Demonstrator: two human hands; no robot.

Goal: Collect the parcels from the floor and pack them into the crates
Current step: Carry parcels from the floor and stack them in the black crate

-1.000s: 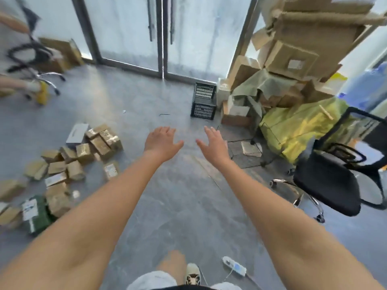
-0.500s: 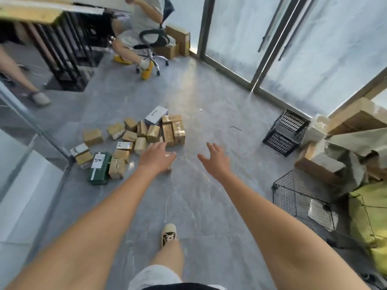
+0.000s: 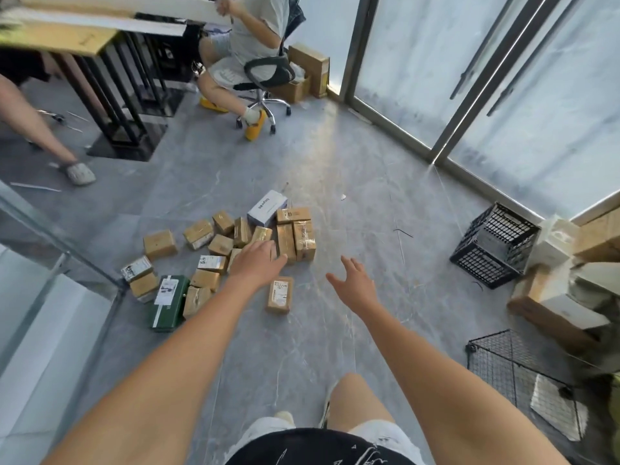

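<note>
Sprawling across the grey floor [image 3: 352,182], approx. twenty taped cardboard parcels [image 3: 235,250] lie loose, w/ a green box [image 3: 166,303] at the near edge, none packed yet. Black plastic crate [image 3: 493,245] sits tipped on its side well to the right by the glass door, looks empty; wire basket [image 3: 513,370] nearer has a flat sheet in it. Left hand [image 3: 256,263] & right hand [image 3: 355,283] both reach out over the pile, fingers spread, holding nothing, prob. lining up a first grab.

Both hands [image 3: 256,265] [image 3: 355,286] outstretched; fingers spread
</note>
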